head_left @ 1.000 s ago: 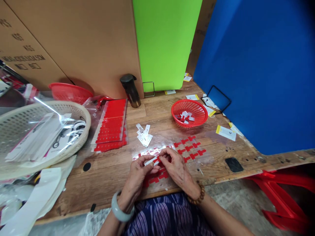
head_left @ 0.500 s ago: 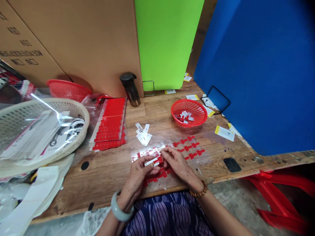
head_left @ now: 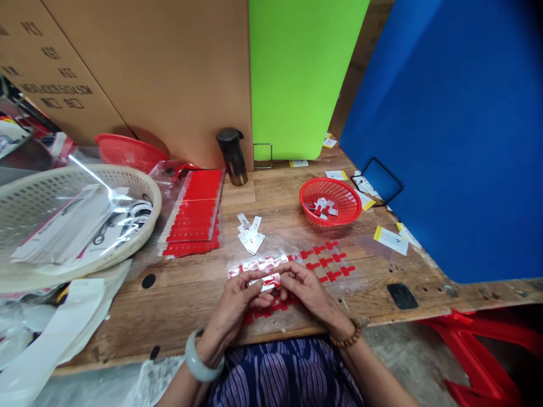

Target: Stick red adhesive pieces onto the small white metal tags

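Note:
My left hand (head_left: 242, 299) pinches a small white card with a red sticker (head_left: 270, 281) between thumb and fingers. At the card's other end, my right hand (head_left: 309, 289) has its thumb and fingers closed on the red part. Both hands are just above a clear sheet of red stickers (head_left: 333, 261), hiding its middle. Beyond the sheet, a little pile of white cards (head_left: 251, 237) lies fanned on the wooden table (head_left: 186, 299). A red basket (head_left: 354, 198) to the right of the pile contains several white cards with red on them.
Red sticker sheets (head_left: 197, 203) are stacked on the left, beside a large cream basket (head_left: 150, 195) of printed cards. A dark tumbler (head_left: 232, 158) stands behind. Green (head_left: 301, 73) and blue (head_left: 445, 141) boards rise at the back and right. Labels (head_left: 390, 240) lie near the blue one.
My right fingers have come down from above the card to its right end. The card has turned slightly and its shiny face shows more. The whole view has shifted a little.

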### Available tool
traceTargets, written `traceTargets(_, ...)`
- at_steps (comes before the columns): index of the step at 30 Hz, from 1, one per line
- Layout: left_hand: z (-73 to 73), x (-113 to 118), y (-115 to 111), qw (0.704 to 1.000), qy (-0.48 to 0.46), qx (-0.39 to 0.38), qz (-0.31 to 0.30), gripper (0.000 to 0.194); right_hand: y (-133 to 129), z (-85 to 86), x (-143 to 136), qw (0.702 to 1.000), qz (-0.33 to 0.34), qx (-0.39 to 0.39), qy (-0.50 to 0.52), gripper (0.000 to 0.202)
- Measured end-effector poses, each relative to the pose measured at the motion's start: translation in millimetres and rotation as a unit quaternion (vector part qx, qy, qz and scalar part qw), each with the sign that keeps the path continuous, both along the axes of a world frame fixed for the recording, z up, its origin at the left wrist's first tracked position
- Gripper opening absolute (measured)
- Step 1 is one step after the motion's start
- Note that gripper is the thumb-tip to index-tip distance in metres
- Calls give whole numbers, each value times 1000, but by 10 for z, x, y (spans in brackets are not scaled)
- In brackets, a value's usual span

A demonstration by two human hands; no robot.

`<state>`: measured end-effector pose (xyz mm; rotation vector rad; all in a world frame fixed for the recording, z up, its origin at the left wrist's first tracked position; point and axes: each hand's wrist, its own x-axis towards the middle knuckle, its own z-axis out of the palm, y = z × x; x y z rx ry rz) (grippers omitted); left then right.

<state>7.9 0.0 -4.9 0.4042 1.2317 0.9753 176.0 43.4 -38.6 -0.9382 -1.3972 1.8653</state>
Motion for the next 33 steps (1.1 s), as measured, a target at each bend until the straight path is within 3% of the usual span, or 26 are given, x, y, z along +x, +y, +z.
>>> traceTargets(7,62,-4,-23,998,0,36,-46,33,-98,119,81,985,18,132,-105,20)
traceTargets(11,47,-10,-39,996,20,61,-64,27,-97,104,82,979,6,159,-126,19)
traceTargets(16,37,-25,-39,995,33,67,-69,26,-97,58,50,985,8,123,-117,18)
traceTargets(20,7,-5,-22,993,56,66,-74,26,-98,61,37,999,47,2,-23,33)
traceTargets(24,-53,12,-6,992,70,71,-72,21,-74,44,65,990,93,-92,59,52)
traceTargets(27,-88,-3,4,992,77,79,-61,19,-54,36,56,989,96,-100,55,44)
traceTargets(30,-126,-17,0,991,78,85,-67,21,-52,40,-1,996,55,-70,14,31)
traceTargets(33,-177,-3,-16,989,81,95,-79,22,-68,29,-56,998,40,-43,-29,31)
